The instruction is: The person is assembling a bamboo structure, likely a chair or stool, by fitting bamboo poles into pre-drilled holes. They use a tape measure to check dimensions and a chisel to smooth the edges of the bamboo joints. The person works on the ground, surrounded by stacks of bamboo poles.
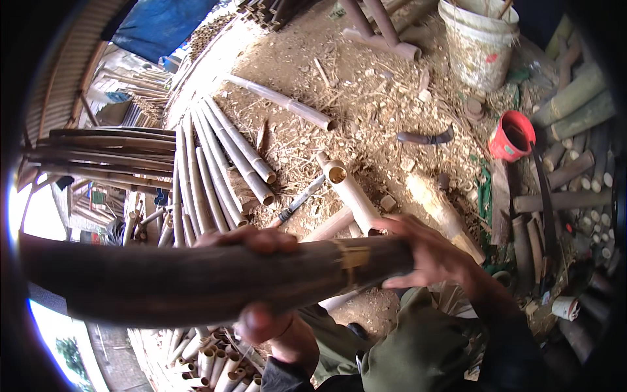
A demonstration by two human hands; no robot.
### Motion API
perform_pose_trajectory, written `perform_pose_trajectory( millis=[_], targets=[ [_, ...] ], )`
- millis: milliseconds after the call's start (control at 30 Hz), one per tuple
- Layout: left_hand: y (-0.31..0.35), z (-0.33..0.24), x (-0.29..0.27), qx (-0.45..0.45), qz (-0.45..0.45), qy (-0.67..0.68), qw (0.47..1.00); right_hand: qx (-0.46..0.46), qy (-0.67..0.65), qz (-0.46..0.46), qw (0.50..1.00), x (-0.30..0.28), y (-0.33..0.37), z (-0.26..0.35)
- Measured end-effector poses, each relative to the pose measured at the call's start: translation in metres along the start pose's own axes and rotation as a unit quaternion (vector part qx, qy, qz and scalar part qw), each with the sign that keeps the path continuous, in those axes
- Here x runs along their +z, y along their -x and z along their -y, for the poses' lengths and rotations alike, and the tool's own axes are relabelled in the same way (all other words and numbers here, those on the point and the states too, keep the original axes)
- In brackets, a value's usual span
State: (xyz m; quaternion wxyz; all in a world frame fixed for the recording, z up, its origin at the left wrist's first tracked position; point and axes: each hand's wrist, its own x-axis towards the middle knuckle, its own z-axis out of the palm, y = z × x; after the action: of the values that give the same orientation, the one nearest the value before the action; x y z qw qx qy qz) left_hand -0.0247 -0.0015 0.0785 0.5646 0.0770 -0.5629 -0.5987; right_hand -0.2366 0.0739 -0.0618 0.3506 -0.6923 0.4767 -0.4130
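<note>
A thick, dark brown bamboo pole (196,277) lies across my view just above my lap, running out past the left side. My left hand (271,326) grips it from below, its thumb on the near side and its fingertips curled over the far side. At the pole's right end my right hand (434,255) is closed round the tip. Close to that end, a paler yellowish ring (354,257) marks the pole. Beyond it on the ground are a jointed bamboo piece (353,193) and a long knife (304,198) with a dark handle.
Several bamboo poles (225,144) fan out at the left. A curved blade (428,137) lies among wood shavings. To the right are a red bucket (504,150), a dirty white bucket (480,55) and piled bamboo (575,98). Cut bamboo tubes (215,362) sit at lower left.
</note>
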Motion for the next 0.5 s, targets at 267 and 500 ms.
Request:
perform_pose_trajectory(
  millis=[267, 500],
  targets=[
    [0.015, 0.096, 0.000, -0.238, -0.046, 0.093, 0.966, 0.230, 0.155, -0.247, 0.929, 0.088, 0.273, -0.085],
    [0.050, 0.234, -0.032, -0.450, -0.180, 0.096, 0.870, 0.445, 0.024, -0.217, 0.869, 0.123, 0.279, -0.087]
  ],
)
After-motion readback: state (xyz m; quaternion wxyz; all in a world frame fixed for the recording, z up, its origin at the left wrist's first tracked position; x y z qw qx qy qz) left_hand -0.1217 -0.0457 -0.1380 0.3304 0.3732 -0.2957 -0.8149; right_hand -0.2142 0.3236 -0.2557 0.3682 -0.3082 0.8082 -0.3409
